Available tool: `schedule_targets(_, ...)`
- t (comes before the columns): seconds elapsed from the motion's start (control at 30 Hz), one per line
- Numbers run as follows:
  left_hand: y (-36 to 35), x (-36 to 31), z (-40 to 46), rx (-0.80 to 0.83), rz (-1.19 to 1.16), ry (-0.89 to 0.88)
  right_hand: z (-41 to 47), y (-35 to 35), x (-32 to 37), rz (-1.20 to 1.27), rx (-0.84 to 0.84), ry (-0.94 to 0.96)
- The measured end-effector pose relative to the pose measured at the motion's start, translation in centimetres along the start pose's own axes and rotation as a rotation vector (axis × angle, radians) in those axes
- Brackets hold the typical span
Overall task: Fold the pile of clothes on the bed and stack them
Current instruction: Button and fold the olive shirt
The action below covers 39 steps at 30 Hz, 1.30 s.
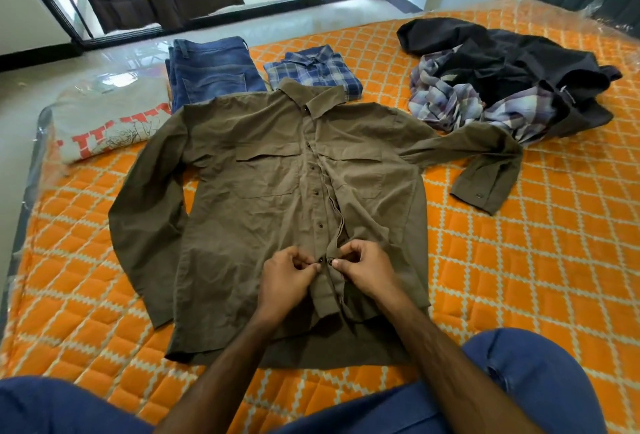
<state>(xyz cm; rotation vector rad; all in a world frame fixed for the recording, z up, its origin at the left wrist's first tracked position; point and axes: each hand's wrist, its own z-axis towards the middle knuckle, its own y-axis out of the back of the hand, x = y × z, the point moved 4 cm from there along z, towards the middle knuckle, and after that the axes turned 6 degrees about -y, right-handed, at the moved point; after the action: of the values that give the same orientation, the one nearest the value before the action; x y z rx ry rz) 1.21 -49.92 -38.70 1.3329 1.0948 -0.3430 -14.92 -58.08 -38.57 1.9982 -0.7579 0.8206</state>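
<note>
Since the orange quilted bed cover with its pale diamond stitching (519, 260) carries everything here, it comes first: it runs across the whole view. On it, spread flat and face up in the middle, lies the olive-brown long-sleeved button shirt (263, 198), collar away from the person, one sleeve down its left side, the other thrown out to the right with the cuff bent back. Upper right, well apart from the neat items, sits the unfolded heap of dark and pale plaid clothes (502, 87). Along the far edge, already folded: blue denim jeans (211, 69), a blue plaid shirt (311, 68) just beside them with the olive collar overlapping its near edge, and a grey printed T-shirt (110, 118) at the left. Low on the placket, the left hand (287, 281) pinches the button-side edge and the right hand (367, 270) pinches the opposite strip of fabric, both clenched on cloth, fingertips almost meeting at a small dark button (320, 259). Step in hand, as I judge it: fastening the lower front before folding. To do it well, keep the two front edges level at the hem, hold the buttonhole open and taut, tip the button through edgewise, then smooth the gaping placket above, which looks unfastened in the middle.
</note>
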Motion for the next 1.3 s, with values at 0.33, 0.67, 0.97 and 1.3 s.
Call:
schedule_targets(0.33,-0.3,-0.1,-0.4,-0.063,-0.115,0.004,-1.0,-1.2,0.0,0.111,-0.127,0.016)
schedule_targets(0.67,-0.7,-0.3,-1.4,-0.158,-0.144,-0.069,-1.2,-1.6,-0.1,0.201,-0.138,-0.030)
schedule_targets(0.97,-1.2,0.0,-1.7,-0.142,-0.032,-0.136,-0.6,-1.2,0.3,0.190,-0.036,-0.070)
schedule_targets(1.3,2.0,-2.1,4.5,0.143,0.293,-0.212,4.0,0.4,3.9,-0.271,-0.194,0.058)
